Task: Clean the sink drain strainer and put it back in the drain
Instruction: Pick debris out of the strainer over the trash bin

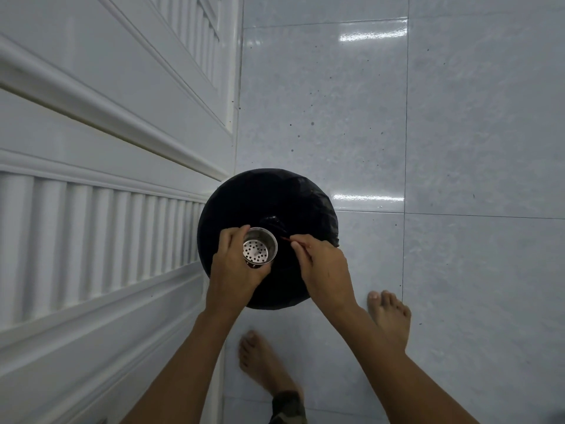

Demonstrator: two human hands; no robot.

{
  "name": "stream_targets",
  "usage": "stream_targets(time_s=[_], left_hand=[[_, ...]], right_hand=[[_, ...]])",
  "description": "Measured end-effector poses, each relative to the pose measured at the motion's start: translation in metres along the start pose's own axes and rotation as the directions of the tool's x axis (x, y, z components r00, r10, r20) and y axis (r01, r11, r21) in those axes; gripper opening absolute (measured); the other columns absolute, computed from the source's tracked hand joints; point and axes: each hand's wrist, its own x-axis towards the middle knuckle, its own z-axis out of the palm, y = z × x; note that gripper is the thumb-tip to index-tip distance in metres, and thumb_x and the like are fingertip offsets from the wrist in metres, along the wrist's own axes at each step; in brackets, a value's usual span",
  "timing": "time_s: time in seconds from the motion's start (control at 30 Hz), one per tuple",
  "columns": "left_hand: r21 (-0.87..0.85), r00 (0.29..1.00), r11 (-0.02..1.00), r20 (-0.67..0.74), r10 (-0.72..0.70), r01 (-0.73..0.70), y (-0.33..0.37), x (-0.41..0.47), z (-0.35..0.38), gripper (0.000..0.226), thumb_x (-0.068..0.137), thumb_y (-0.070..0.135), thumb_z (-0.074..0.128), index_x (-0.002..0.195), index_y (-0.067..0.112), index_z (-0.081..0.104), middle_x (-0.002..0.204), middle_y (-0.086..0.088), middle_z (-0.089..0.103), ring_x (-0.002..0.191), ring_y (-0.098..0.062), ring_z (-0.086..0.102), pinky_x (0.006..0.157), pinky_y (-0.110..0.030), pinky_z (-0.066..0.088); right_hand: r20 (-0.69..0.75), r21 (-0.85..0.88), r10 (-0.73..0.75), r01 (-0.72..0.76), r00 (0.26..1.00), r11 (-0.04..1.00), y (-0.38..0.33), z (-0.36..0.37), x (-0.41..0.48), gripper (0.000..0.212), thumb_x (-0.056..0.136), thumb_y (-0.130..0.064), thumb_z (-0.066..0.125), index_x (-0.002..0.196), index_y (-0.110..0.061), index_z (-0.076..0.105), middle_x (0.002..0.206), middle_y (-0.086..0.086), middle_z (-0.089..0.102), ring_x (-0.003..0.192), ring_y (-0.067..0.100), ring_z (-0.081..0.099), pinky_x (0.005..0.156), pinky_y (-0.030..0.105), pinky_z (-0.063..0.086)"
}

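Head view, looking down.

- The bin [244,194], round and lined with a black bag, is standing on the pale tiled floor [336,117]. Its inside is reading as plain dark, so its contents cannot be told.
- The left hand [232,270] is holding the strainer [260,247] above the bin's opening, over the part nearest the person. The grip is closed on it, with fingers and thumb curling round the metal wall.
- The strainer is a small stainless cup. Its mouth is facing up toward the camera, so the perforated bottom is showing inside. A short stub is poking out underneath, against the left palm.
- The right hand [324,264] is also hovering over the bin's opening, on the side away from the cabinet doors. Its grip is closed in a pinch on a thin reddish stick [286,239], held between thumb and fingertips.
- The stick's free end is pointing toward the strainer and lying just beside its rim. Whether the two are touching cannot be told.
- The cabinet doors [91,148], white with mouldings and louvred panels, are running along the bin's left side. The bin is sitting just beside them.
- The left foot [263,359] is standing bare on the floor on the person's side of the bin, near its edge. The right foot [389,316], also bare, is standing off to the bin's right.
- A patterned trouser hem [289,407] is showing behind the left foot, farther from the bin.
- Both forearms are reaching in toward the bin from the bottom of the view.
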Motion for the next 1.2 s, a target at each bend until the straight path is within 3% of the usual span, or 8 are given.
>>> stream_targets(time_s=[0.17, 0.4, 0.53, 0.67, 0.8, 0.93, 1.2], left_hand=[[0.019, 0.995, 1.0, -0.098, -0.02, 0.022, 0.035, -0.021, -0.013, 0.081, 0.071, 0.03, 0.092, 0.14, 0.014, 0.053, 0.134, -0.003, 0.049, 0.115, -0.022, 0.059, 0.092, -0.043, 0.059], [-0.013, 0.973, 0.991, -0.19, -0.132, 0.132, 0.119, -0.047, -0.066, 0.086, 0.071, 0.036, 0.091, 0.143, 0.016, 0.049, 0.133, -0.001, 0.044, 0.113, -0.018, 0.057, 0.09, -0.04, 0.059], [-0.116, 0.946, 0.984, -0.279, -0.166, 0.138, 0.185, -0.072, -0.12, 0.082, 0.07, 0.037, 0.091, 0.139, 0.016, 0.053, 0.129, 0.001, 0.045, 0.109, -0.02, 0.059, 0.087, -0.044, 0.058], [-0.17, 0.911, 0.983, -0.391, -0.134, 0.072, 0.255, -0.107, -0.188, 0.075, 0.072, 0.04, 0.09, 0.136, 0.018, 0.055, 0.129, 0.003, 0.047, 0.109, -0.019, 0.061, 0.089, -0.039, 0.058], [-0.208, 0.865, 0.978, -0.485, -0.128, 0.028, 0.311, -0.14, -0.254, 0.077, 0.074, 0.044, 0.088, 0.138, 0.021, 0.053, 0.132, 0.006, 0.045, 0.107, -0.017, 0.063, 0.089, -0.031, 0.057], [-0.234, 0.804, 0.972, -0.579, -0.132, -0.009, 0.336, -0.162, -0.315, 0.077, 0.073, 0.044, 0.089, 0.138, 0.023, 0.052, 0.131, 0.007, 0.045, 0.105, -0.02, 0.064, 0.089, -0.039, 0.059], [-0.289, 0.608, 0.955, -0.749, -0.265, 0.06, 0.282, -0.217, -0.409, 0.083, 0.067, 0.043, 0.093, 0.137, 0.024, 0.053, 0.127, 0.009, 0.046, 0.104, -0.01, 0.058, 0.087, -0.03, 0.06]], right_hand=[[-0.006, 0.012, -0.012, 0.012, 1.0, 1.0, -0.016, -0.034, -0.008, 0.025, 0.105, -0.03, 0.054, 0.121, -0.023, 0.072, 0.109, -0.004, 0.077, 0.096, 0.015, 0.071, 0.09, 0.025, 0.054], [-0.013, 0.031, -0.103, 0.103, 0.995, 0.994, -0.073, -0.126, -0.027, 0.023, 0.105, -0.028, 0.058, 0.12, -0.02, 0.074, 0.105, 0.0, 0.078, 0.091, 0.016, 0.072, 0.083, 0.016, 0.048], [-0.031, 0.036, -0.171, 0.172, 0.985, 0.984, -0.12, -0.203, -0.046, 0.021, 0.105, -0.029, 0.058, 0.116, -0.023, 0.075, 0.101, -0.004, 0.078, 0.089, 0.014, 0.071, 0.08, 0.025, 0.056], [-0.082, 0.095, -0.208, 0.216, 0.975, 0.972, -0.175, -0.281, -0.071, 0.016, 0.103, -0.03, 0.059, 0.108, -0.027, 0.074, 0.097, -0.015, 0.077, 0.088, 0.003, 0.069, 0.076, 0.012, 0.048], [-0.163, 0.136, -0.261, 0.283, 0.952, 0.949, -0.24, -0.345, -0.094, 0.015, 0.101, -0.032, 0.061, 0.106, -0.028, 0.074, 0.096, -0.019, 0.076, 0.089, -0.009, 0.065, 0.073, 0.001, 0.042], [-0.183, 0.122, -0.377, 0.401, 0.908, 0.908, -0.312, -0.383, -0.111, 0.017, 0.102, -0.032, 0.061, 0.109, -0.026, 0.074, 0.099, -0.017, 0.076, 0.086, -0.008, 0.065, 0.075, 0.0, 0.043], [-0.073, 0.159, -0.6, 0.603, 0.797, 0.782, -0.438, -0.355, -0.153, 0.024, 0.101, -0.034, 0.06, 0.117, -0.022, 0.074, 0.11, -0.007, 0.077, 0.095, 0.007, 0.07, 0.089, 0.019, 0.054]])
